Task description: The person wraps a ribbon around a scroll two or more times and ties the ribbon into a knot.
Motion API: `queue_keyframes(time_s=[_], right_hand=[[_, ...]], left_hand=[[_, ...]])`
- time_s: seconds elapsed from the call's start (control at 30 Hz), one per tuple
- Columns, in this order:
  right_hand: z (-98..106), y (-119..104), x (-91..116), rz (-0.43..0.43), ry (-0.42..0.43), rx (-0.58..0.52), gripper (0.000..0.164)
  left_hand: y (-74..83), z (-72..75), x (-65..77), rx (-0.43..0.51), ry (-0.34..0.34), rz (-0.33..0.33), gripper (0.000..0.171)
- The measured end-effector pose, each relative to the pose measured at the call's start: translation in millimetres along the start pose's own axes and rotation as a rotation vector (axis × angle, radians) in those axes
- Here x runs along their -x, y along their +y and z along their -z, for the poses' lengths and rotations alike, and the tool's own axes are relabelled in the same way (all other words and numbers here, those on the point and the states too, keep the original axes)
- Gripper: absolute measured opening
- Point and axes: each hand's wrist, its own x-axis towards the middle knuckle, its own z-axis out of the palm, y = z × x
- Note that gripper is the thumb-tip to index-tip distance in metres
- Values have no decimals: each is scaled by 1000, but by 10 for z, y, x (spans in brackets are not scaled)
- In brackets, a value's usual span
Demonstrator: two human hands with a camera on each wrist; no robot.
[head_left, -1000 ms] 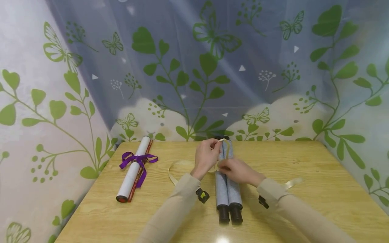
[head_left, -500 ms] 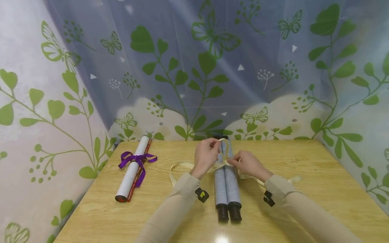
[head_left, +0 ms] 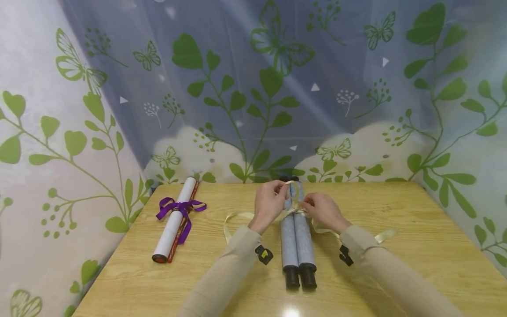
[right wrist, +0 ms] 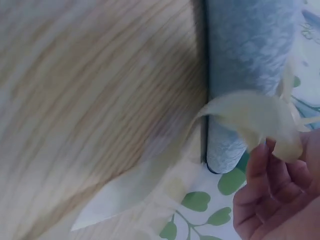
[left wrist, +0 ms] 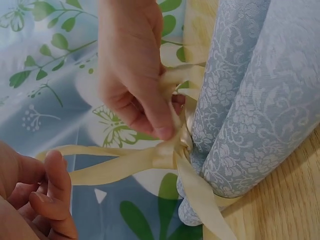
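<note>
Two rolled pale blue-grey scrolls (head_left: 299,242) with dark end knobs lie side by side, cream ribbon (left wrist: 120,170) tied around them. My left hand (head_left: 269,204) pinches a ribbon loop raised above the far part of the rolls. Close beside the knot, my right hand (head_left: 325,211) pinches another part of the ribbon between thumb and fingers. The left wrist view shows the loop stretching from the knot to my left hand (left wrist: 37,195), with the right hand (left wrist: 135,75) right at the knot. Ribbon tails (right wrist: 125,195) trail onto the table on both sides.
On the left of the wooden table (head_left: 222,281) lies a white-and-red scroll (head_left: 166,237) tied with a purple ribbon bow (head_left: 181,207). A curtain (head_left: 237,88) printed with leaves and butterflies rises behind the table and along its sides.
My right hand has moved from over the rolls to the right of the knot, drawing ribbon with it, and then slightly up. The left hand keeps holding the loop in place.
</note>
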Motion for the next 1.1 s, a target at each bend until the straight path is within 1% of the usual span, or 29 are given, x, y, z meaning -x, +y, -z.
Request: queue_keyframes(time_s=[0.2,0.3,0.4,0.5,0.53,0.6,0.67,0.7,0.77,0.87,0.9,1.1], right_hand=[[-49,10,-22,21,37,108,16],[-77,22,-27,29,26,116,15],[-88,38,-21,44,2,47,12],[-77,64,-21,52,-33,-67,9],[-70,77,-29,43,-56,-102,13],[-45,93,-44,-3,-119,-171,28],[-12,103,-60,-71,-170,-211,44],[3,99,-66,-104,-191,-228,45],[31,87,-69,-156,-213,-261,38],[52,69,-64,-162,-213,-295,15],[50,64,-63,-160,-214,-307,11],[77,57,-51,-143,-220,-339,23]], left_hand=[[0,-11,-3,2,5,-10,19],[0,-14,1,11,9,-14,18],[6,-11,18,20,4,-4,19],[12,-7,29,28,-8,10,20],[13,-7,27,29,-8,9,21],[15,-4,21,27,-9,4,21],[13,2,17,22,-9,-6,21],[13,5,15,18,-8,-12,21],[13,11,15,12,-8,-19,21],[18,15,18,12,-10,-17,22],[19,15,19,14,-9,-15,22],[18,8,19,7,0,-17,21]])
